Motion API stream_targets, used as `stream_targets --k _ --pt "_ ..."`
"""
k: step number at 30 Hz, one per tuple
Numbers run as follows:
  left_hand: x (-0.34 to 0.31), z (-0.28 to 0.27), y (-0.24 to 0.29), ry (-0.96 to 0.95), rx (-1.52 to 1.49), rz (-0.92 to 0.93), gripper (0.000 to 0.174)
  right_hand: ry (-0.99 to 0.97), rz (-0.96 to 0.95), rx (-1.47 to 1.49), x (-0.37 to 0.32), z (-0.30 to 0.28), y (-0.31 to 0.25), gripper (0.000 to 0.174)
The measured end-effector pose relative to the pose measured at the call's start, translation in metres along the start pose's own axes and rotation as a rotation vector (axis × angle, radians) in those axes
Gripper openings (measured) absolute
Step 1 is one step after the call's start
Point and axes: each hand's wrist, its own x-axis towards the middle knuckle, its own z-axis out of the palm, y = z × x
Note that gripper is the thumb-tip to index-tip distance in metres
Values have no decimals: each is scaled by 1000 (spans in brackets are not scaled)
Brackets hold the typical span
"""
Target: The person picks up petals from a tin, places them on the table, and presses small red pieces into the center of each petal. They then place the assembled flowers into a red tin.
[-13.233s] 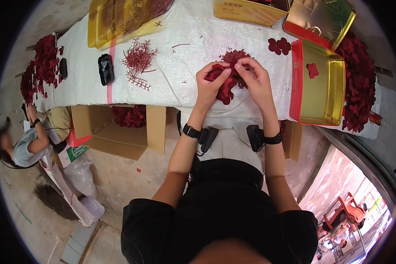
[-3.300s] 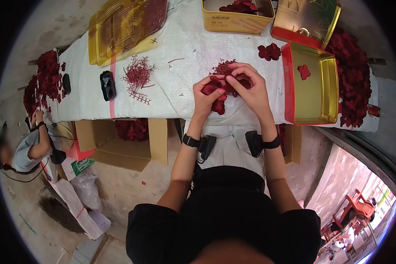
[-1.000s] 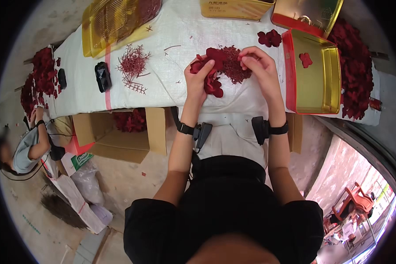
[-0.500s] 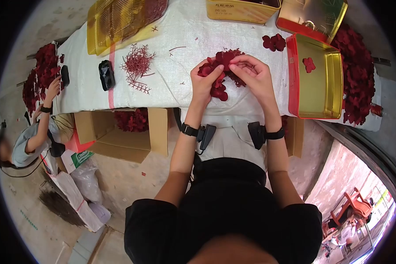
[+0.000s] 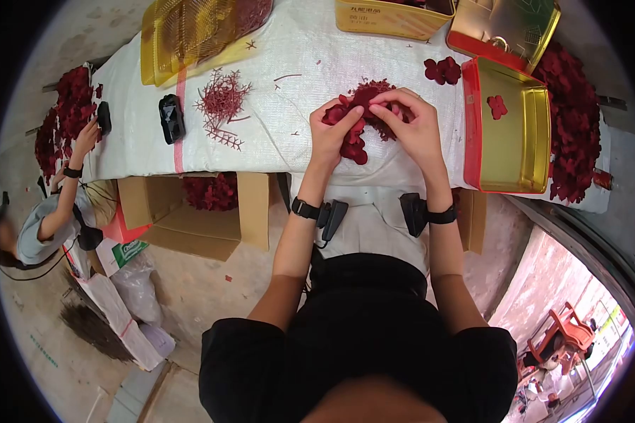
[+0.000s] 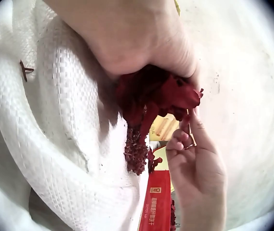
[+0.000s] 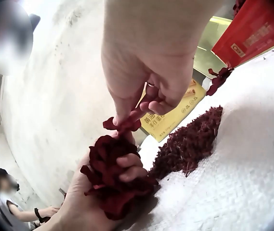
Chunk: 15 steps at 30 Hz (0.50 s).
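Dark red petal pieces [image 7: 110,166] are bunched in my left hand [image 5: 329,137], its fingers curled round them in the right wrist view. Thumb and fingertips of my right hand [image 5: 418,130] pinch a small red petal piece [image 7: 122,125] at the top of that bunch. Both hands are close together above the white woven cover [image 5: 275,127]. Just beyond them lies a heap of small dark red bits [image 7: 187,144]. In the left wrist view the bunch [image 6: 161,94] hangs below my left palm.
To the right are an open red and gold tin [image 5: 473,127] and a petal pile [image 5: 575,134]. A yellow tin [image 5: 391,22] stands at the back. Leftward lie branched red stems [image 5: 222,99], a black object [image 5: 170,118] and yellow plastic trays [image 5: 183,42]. Another person [image 5: 49,218] sits far left.
Compared with one second ago, my right hand has moved left from the heap to the bunch in my left hand. The person at far left has reached a hand up onto the cover.
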Motion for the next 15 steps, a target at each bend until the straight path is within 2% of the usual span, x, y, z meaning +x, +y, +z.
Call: stream_targets --k 15 --pt "-3 6 7 -26 37 34 22 31 -22 -20 3 3 1 12"
